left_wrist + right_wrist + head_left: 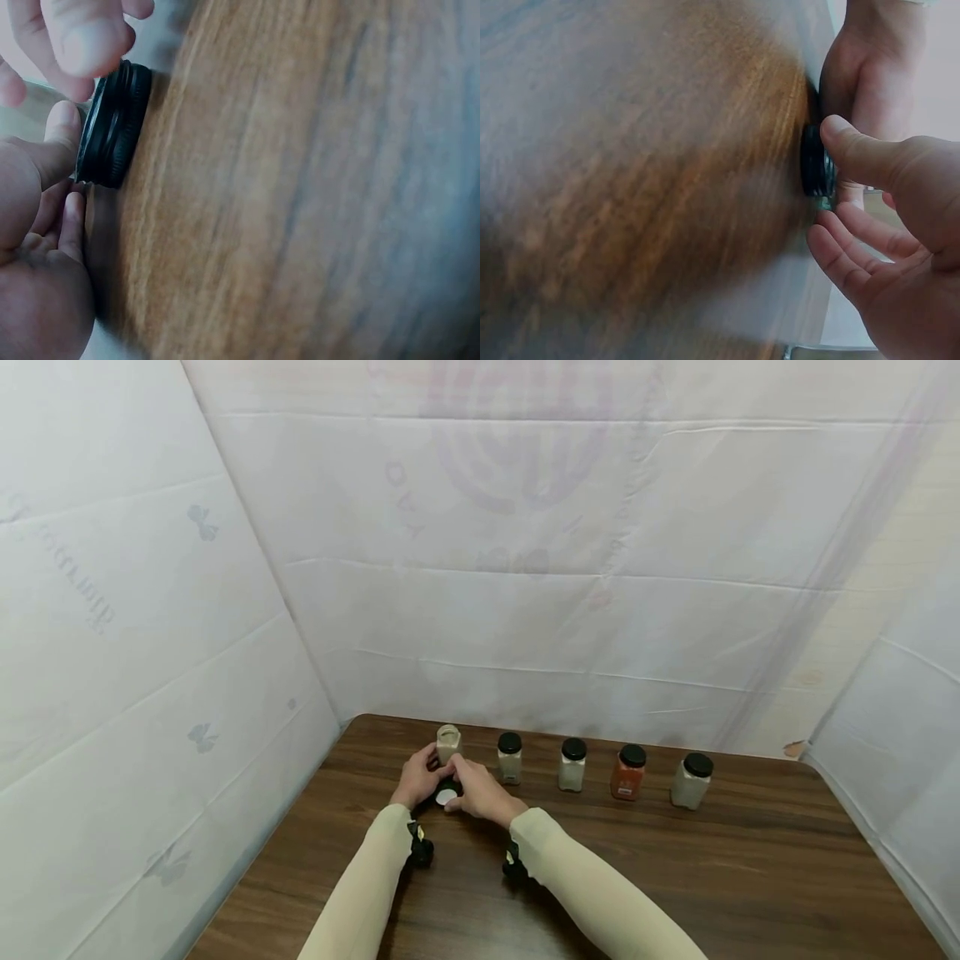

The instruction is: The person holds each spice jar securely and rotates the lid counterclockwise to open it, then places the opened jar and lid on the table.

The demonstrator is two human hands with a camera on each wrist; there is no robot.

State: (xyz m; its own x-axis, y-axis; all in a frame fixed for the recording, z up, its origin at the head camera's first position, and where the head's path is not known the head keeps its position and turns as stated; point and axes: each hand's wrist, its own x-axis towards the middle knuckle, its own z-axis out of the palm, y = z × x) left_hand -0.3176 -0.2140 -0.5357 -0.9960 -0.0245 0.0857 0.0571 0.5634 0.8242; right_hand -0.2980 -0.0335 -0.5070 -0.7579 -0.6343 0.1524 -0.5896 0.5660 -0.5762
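Observation:
An uncapped clear jar (448, 745) with pale contents stands near the table's back left edge. My left hand (417, 779) holds it low down, thumb in front and fingers at its left side. Just in front of the jar, a black screw lid (114, 126) lies upside down on the wood, its white liner facing up in the head view. My right hand (482, 790) spreads round the lid, with the thumb at its near edge and the fingers beyond it, by the jar. In the right wrist view the right thumb (855, 150) overlaps the lid, while the other fingertips stand slightly apart from it.
To the right stand several black-capped jars in a row: two pale ones (510, 760) (572, 766), a jar of orange-red contents (628, 774) and another pale jar (690, 783). White sheeted walls (525, 627) enclose the brown wooden table (600, 860) behind and at both sides.

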